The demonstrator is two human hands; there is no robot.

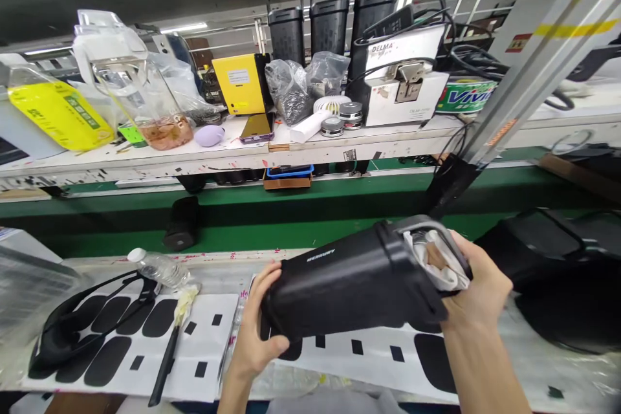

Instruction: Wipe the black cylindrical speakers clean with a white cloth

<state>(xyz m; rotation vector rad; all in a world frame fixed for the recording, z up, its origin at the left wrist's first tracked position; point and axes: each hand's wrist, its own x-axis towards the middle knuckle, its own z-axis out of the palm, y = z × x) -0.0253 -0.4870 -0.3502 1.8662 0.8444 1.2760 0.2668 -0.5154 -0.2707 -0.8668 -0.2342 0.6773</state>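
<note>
A black bin-shaped container [334,284] with pale lettering on its side lies tilted on its side in the air above the bench. My left hand [257,323] is wrapped round its base end, thumb underneath. At the other end my right hand [478,284] grips the handle and rim. White wrapping and something brown [434,255] show inside the open mouth. Beneath it lies a white sheet [371,369] with black adhesive-looking pads. To the left, a second such sheet [208,310] carries a black-handled brush [167,356] with yellowed bristles.
Left on the bench are a clear plastic bottle [162,268] and a black strapped object [58,330]. More black containers [567,278] stand at right. Above runs a shelf edge [194,165] holding a jug [165,97] and a white box [402,90]. A metal post [533,58] slants at right.
</note>
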